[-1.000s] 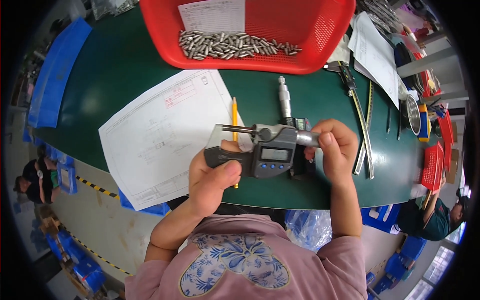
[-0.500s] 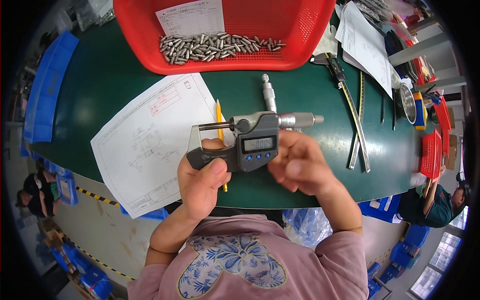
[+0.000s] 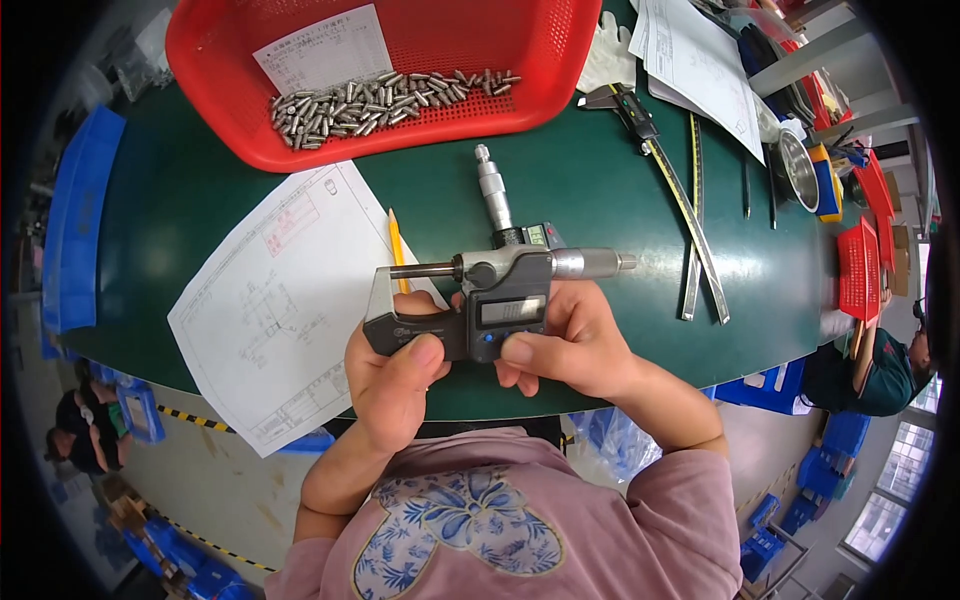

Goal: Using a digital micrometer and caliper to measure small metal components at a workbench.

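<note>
Operator seen from above: a pink short-sleeved top bearing a blue-and-white floral print across the chest. Forearms bare; left hand [image 3: 395, 375] and right hand [image 3: 570, 345] ungloved, no rings, watch or wristbands visible.

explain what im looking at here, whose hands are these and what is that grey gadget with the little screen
This is one picture from a wide fisheye camera worn on a person's head, looking down, so straight edges bend. The hands are that person's own. The left hand and right hand together hold a dark grey digital micrometer with a small screen, a measuring tool, above a dark green table. On the table lie a white sheet with a technical drawing, a yellow pencil, a second micrometer, a long caliper and a red plastic basket holding small metal pins.
</note>
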`<action>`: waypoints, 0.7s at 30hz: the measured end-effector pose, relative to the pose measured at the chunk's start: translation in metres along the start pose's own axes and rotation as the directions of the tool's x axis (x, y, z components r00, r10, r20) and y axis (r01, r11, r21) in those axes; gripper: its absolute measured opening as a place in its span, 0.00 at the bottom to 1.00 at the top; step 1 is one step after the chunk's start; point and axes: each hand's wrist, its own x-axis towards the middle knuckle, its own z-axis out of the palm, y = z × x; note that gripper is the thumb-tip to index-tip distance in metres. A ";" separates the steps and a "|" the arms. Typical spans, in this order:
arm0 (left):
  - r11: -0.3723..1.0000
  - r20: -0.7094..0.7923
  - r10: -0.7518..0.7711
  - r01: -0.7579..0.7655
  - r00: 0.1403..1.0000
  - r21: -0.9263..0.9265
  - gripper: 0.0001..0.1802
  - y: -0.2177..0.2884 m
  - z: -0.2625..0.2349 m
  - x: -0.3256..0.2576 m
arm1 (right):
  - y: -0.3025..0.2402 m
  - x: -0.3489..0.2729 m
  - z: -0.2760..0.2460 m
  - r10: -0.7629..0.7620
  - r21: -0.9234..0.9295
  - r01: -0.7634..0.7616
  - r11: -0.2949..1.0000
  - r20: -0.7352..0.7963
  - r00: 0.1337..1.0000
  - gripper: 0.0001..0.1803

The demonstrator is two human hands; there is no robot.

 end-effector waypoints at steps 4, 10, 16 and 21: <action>0.997 -0.130 0.035 -0.026 0.991 0.069 0.14 0.006 0.001 -0.001 | 0.003 0.003 -0.021 -0.165 0.246 0.212 0.946 -0.195 0.967 0.16; 0.999 -0.135 -0.039 0.035 0.990 -0.033 0.15 0.009 -0.008 -0.005 | 0.002 0.007 -0.029 -0.603 -0.458 0.484 0.746 -0.153 0.783 0.13; 0.998 -0.025 -0.023 0.022 0.999 -0.062 0.13 0.008 -0.009 -0.005 | 0.001 0.003 -0.032 -0.592 -0.545 0.439 0.714 -0.135 0.795 0.12; 0.999 -0.100 -0.033 0.032 0.994 -0.014 0.13 0.010 -0.005 -0.008 | 0.000 0.004 -0.030 -0.473 -0.492 0.336 0.804 -0.185 0.861 0.12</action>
